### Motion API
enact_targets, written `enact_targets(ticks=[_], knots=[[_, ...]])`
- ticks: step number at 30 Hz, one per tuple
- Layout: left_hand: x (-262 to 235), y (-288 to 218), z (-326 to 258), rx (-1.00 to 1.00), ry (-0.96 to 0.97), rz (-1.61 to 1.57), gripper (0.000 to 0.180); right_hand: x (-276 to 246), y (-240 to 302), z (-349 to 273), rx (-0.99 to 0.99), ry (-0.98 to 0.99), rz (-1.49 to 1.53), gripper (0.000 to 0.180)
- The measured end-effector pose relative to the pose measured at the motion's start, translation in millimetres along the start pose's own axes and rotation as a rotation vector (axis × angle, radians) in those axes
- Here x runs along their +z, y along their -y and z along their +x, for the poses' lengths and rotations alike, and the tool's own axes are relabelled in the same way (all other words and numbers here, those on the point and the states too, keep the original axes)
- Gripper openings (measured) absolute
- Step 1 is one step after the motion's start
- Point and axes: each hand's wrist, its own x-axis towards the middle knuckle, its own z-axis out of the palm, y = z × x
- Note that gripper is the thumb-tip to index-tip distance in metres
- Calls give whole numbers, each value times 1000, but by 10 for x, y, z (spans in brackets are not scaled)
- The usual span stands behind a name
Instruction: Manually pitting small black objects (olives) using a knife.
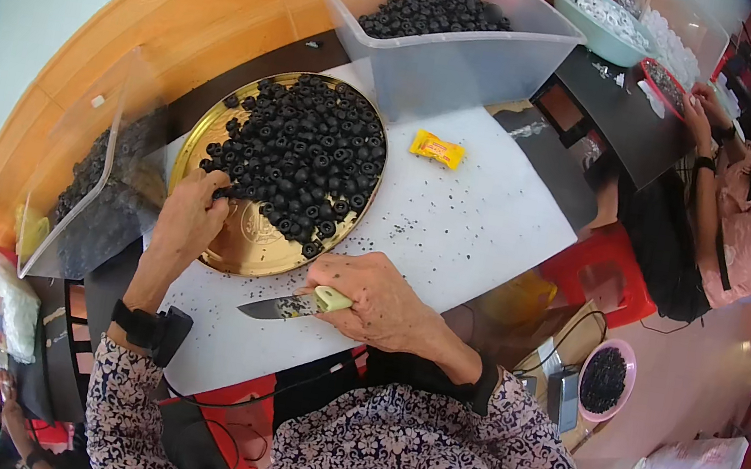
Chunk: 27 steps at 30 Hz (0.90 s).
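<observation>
A round gold tray lies on the white tabletop, heaped with small black rubbery-looking parts that have holes through them. My left hand is at the tray's left edge, its fingertips pinched on one black part beside the pile. My right hand is wrapped round the pale green handle of a knife just in front of the tray. The blade points left, low over the table, with black crumbs stuck to it.
A large clear bin of black parts stands behind the tray; another clear bin is at left. A yellow wrapped packet lies among black crumbs. Right, a person works at another table; a pink bowl sits lower.
</observation>
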Motion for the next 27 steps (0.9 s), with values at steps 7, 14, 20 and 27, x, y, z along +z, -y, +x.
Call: enact_targets(ticks=[7,14,20,27], knots=[[-179,-527,-390,-61,0,-619,23,-52,32,-13,105,-102,88,18],[172,-882,-858,-138,7,-1327,24,-46,86,48,90,-150,190,25],[329,-1036,-888,-140,-67,-1444,22,-3,62,50,143,-162,152,20],[346,-1013,-916,-41,-103,-1092,23,-30,92,49,203,-132,79,15]])
